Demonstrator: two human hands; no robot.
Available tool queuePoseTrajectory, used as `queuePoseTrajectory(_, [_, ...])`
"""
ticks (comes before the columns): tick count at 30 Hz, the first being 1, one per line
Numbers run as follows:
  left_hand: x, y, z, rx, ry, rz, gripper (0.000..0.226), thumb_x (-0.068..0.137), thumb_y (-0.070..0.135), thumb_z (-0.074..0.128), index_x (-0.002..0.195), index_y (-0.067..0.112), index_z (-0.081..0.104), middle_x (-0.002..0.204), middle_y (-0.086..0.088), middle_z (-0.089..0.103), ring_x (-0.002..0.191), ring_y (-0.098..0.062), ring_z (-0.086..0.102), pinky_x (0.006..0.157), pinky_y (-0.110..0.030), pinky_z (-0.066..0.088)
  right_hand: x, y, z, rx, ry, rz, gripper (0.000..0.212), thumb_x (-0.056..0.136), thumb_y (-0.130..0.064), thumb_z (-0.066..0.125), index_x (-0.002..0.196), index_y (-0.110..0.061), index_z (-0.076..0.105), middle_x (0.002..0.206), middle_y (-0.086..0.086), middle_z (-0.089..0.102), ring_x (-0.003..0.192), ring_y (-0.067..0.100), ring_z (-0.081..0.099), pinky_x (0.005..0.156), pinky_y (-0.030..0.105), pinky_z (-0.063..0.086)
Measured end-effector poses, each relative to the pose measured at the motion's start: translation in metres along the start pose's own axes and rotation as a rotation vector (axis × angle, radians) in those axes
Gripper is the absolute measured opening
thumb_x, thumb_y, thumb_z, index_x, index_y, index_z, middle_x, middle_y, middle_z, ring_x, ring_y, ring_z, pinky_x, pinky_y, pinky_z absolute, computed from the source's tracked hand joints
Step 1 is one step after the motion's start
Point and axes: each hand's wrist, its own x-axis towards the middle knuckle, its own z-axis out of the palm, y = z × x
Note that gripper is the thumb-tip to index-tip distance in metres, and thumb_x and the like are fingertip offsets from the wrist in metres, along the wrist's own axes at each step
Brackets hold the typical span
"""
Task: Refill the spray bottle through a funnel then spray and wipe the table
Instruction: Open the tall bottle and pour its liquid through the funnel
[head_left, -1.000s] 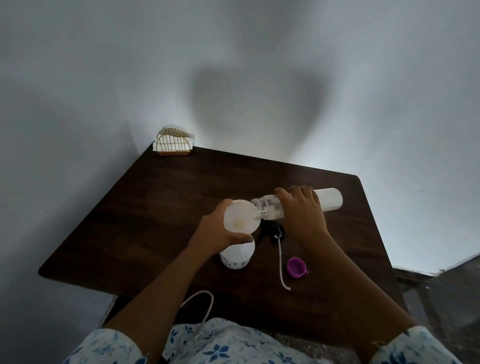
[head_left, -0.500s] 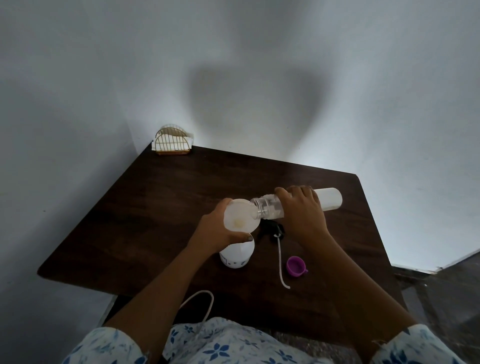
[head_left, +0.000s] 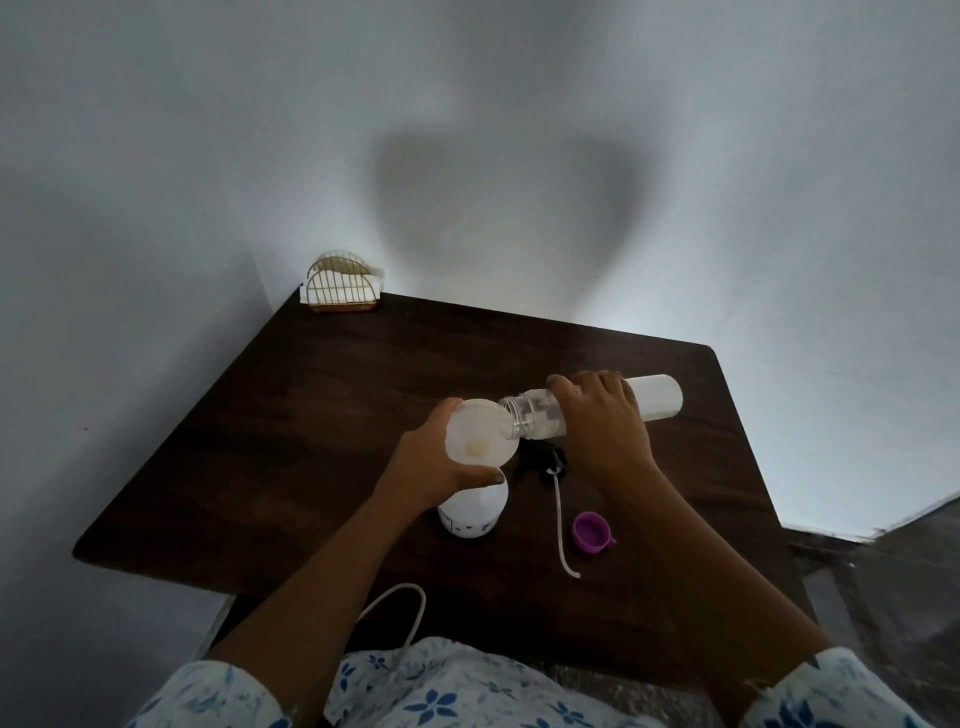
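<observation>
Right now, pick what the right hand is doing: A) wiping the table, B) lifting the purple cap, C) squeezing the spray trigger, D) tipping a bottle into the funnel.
D: the right hand grips the tilted bottle, its mouth at the funnel rim; the purple cap lies untouched.

A gold wire napkin holder (head_left: 342, 283) with white paper in it stands against the pale wall (head_left: 156, 156). A broad dark shadow (head_left: 498, 192) lies on that wall above and to the right of the holder. A white cord (head_left: 400, 603) loops well nearer than the holder, and grey floor (head_left: 893, 597) shows far to its right.
</observation>
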Motion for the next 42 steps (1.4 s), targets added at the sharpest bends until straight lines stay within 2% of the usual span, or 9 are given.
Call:
queuePoseTrajectory(4, [-0.0004,0.0015,-0.0004,-0.009,-0.006,0.000,0.094,0.057,0.041,0.084,0.133,0.032,0.031,0.127,0.003,0.049,0.111,-0.017,0.049,0.084,-0.031,0.046,0.0007,0.0002,0.0006,-0.002,-0.011,-0.001,0.065,0.075,-0.024,0.073,0.132,-0.018,0.042,0.129,0.012,0.051,0.123,0.031,0.041,0.109,0.045,0.027])
queuePoseTrajectory(8, [-0.0016,0.0029,-0.0009,-0.013,-0.004,0.012,0.092,0.057,0.040,0.084,0.133,0.031,0.031,0.126,0.004,0.049,0.105,-0.012,0.046,0.080,-0.027,0.043,-0.0001,0.0007,0.0009,-0.008,-0.011,0.002,0.065,0.076,-0.024,0.072,0.133,-0.019,0.042,0.130,0.011,0.051,0.124,0.030,0.041,0.109,0.044,0.027])
queuePoseTrajectory(14, [-0.0012,0.0025,-0.0011,-0.009,-0.011,0.001,0.094,0.057,0.041,0.084,0.134,0.031,0.031,0.127,0.003,0.049,0.113,-0.018,0.048,0.083,-0.029,0.044,0.0003,0.0004,0.0008,-0.011,-0.022,0.007,0.066,0.077,-0.026,0.072,0.134,-0.020,0.040,0.131,0.011,0.050,0.125,0.030,0.040,0.109,0.044,0.027])
queuePoseTrajectory(22, [-0.0022,0.0036,-0.0015,-0.019,-0.004,0.002,0.095,0.056,0.040,0.084,0.134,0.032,0.030,0.127,0.003,0.049,0.105,-0.012,0.046,0.079,-0.027,0.043,-0.0002,-0.0007,-0.0006,0.003,-0.006,0.008,0.064,0.076,-0.022,0.071,0.133,-0.018,0.042,0.130,0.013,0.051,0.124,0.031,0.041,0.109,0.044,0.027])
queuePoseTrajectory(27, [-0.0026,0.0043,-0.0020,-0.028,-0.007,0.000,0.094,0.058,0.038,0.084,0.135,0.031,0.030,0.127,0.004,0.048,0.112,-0.016,0.048,0.083,-0.028,0.044,0.0003,-0.0005,-0.0004,0.002,-0.014,0.007,0.064,0.077,-0.023,0.071,0.133,-0.019,0.042,0.131,0.011,0.050,0.125,0.030,0.039,0.109,0.044,0.027])
queuePoseTrajectory(34, [-0.0039,0.0056,-0.0022,-0.036,0.000,0.008,0.091,0.058,0.037,0.084,0.133,0.031,0.032,0.122,0.005,0.048,0.105,-0.013,0.047,0.080,-0.027,0.043,0.0014,-0.0002,0.0015,0.003,0.002,0.007,0.064,0.074,-0.024,0.074,0.130,-0.018,0.045,0.127,0.012,0.053,0.122,0.031,0.042,0.108,0.046,0.028])
queuePoseTrajectory(42, [-0.0047,0.0056,-0.0019,-0.034,0.001,0.009,0.094,0.058,0.037,0.084,0.135,0.029,0.030,0.127,0.003,0.049,0.104,-0.011,0.045,0.081,-0.026,0.042,0.0007,-0.0008,0.0005,0.002,0.006,0.007,0.063,0.075,-0.025,0.074,0.130,-0.019,0.045,0.128,0.012,0.052,0.123,0.031,0.042,0.109,0.046,0.027])
